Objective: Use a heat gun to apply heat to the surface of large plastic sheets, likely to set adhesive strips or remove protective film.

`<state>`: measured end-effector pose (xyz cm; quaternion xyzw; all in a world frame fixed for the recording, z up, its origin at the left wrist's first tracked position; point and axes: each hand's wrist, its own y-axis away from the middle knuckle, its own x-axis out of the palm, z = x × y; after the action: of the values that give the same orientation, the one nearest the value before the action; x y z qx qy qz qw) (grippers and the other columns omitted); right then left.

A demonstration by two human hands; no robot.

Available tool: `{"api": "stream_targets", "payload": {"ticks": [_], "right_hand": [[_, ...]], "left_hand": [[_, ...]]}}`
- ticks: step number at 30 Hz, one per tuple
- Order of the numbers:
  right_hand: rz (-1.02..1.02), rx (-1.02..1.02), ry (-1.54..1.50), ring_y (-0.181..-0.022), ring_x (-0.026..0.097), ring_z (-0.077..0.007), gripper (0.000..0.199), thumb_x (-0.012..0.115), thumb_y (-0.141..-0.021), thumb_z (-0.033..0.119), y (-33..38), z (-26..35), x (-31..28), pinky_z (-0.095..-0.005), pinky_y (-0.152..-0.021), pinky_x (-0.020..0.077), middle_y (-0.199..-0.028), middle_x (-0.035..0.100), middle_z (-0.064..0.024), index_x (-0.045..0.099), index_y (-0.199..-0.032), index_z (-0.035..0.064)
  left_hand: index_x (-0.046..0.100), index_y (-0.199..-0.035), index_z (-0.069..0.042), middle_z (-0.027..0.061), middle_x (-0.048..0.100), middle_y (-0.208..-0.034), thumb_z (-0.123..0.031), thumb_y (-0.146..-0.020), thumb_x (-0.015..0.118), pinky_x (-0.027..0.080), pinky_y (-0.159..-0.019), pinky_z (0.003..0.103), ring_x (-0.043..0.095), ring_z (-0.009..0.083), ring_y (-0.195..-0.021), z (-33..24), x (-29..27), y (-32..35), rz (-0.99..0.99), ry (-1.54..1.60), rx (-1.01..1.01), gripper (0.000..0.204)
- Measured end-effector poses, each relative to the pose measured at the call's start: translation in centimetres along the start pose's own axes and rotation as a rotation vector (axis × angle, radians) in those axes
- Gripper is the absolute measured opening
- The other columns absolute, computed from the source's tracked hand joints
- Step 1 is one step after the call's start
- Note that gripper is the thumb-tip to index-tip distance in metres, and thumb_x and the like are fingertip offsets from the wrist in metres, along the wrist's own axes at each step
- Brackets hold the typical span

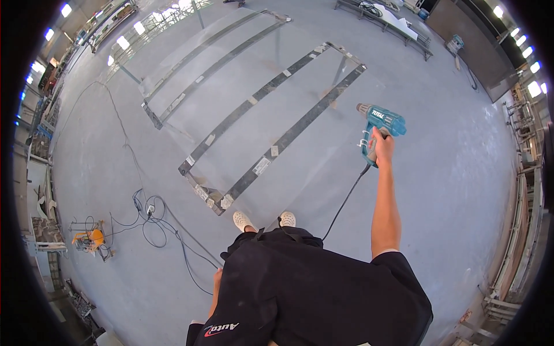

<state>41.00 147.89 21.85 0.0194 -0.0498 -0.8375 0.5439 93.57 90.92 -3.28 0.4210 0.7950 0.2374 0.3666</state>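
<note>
My right hand [384, 149] is wrapped round the handle of a teal heat gun [388, 120], held out at arm's length to the right with its nozzle pointing left. From the handle's base a black cord [345, 203] runs down toward my waist. My left hand [217, 277] hangs low beside my body, mostly covered by my dark shirt; its fingers are hidden. Dark cables come close to it, but whether it touches them I cannot tell. Ahead of my feet lies a long rectangular frame [300, 121] of dark bars with pale label patches.
A second similar frame [225, 60] lies farther off to the left. Looped cables [153, 222] and a small orange machine [89, 239] are on the grey floor at left. At far right a low rack [392, 26] stands near a big brown panel [479, 43].
</note>
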Motion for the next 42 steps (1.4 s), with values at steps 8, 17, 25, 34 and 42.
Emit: {"api": "stream_targets", "payload": {"ticks": [8, 17, 25, 34, 42], "right_hand": [[0.045, -0.002, 0.004, -0.051, 0.053, -0.0117, 0.024, 0.069, -0.089, 0.022, 1.7, 0.4, -0.1, -0.0275, -0.044, 0.0418, -0.069, 0.055, -0.0016, 0.058, -0.075, 0.0053], [0.049, -0.001, 0.008, -0.050, 0.053, -0.0118, 0.024, 0.069, -0.089, 0.022, 2.4, 0.3, 0.4, -0.0276, -0.045, 0.0419, -0.068, 0.056, -0.0020, 0.059, -0.075, 0.0048], [0.062, -0.004, -0.015, -0.051, 0.053, -0.0117, 0.024, 0.068, -0.089, 0.022, 3.1, 0.7, 1.2, -0.0275, -0.045, 0.0417, -0.069, 0.056, -0.0020, 0.059, -0.076, 0.0046], [-0.014, -0.115, -0.036, -0.053, 0.053, -0.0094, 0.018, 0.068, -0.090, 0.019, 5.2, 1.0, 2.5, -0.0257, -0.048, 0.0435, -0.074, 0.059, -0.0018, 0.062, -0.089, 0.0022], [0.047, -0.188, 0.067, -0.055, 0.055, -0.0100, 0.021, 0.069, -0.090, 0.021, 7.3, 2.4, 3.0, -0.0263, -0.050, 0.0448, -0.075, 0.062, -0.0023, 0.064, -0.093, 0.0009]], "left_hand": [[0.064, -0.088, -0.003, 0.0057, 0.067, -0.083, -0.043, -0.104, 0.035, 0.047, -0.071, 0.033, 0.060, 0.0169, -0.073, 0.5, -1.2, -0.3, -0.025, -0.068, 0.004, 0.051], [0.064, -0.088, -0.002, 0.0062, 0.068, -0.084, -0.042, -0.104, 0.035, 0.047, -0.072, 0.033, 0.061, 0.0171, -0.074, 2.4, -1.6, -1.1, -0.060, -0.111, 0.002, 0.052], [0.064, -0.088, -0.001, 0.0066, 0.068, -0.084, -0.042, -0.104, 0.035, 0.047, -0.074, 0.033, 0.061, 0.0172, -0.075, 4.7, -1.1, -1.7, -0.096, -0.132, -0.009, 0.053], [0.062, -0.085, 0.000, 0.0070, 0.067, -0.079, -0.039, -0.105, 0.036, 0.047, -0.074, 0.031, 0.060, 0.0156, -0.076, 2.7, -1.3, 0.4, -0.098, -0.082, -0.003, 0.051], [0.056, -0.086, -0.005, 0.0056, 0.063, -0.077, -0.039, -0.105, 0.038, 0.046, -0.068, 0.032, 0.058, 0.0166, -0.073, 2.0, -1.8, 0.5, -0.067, -0.071, 0.073, 0.043]]}}
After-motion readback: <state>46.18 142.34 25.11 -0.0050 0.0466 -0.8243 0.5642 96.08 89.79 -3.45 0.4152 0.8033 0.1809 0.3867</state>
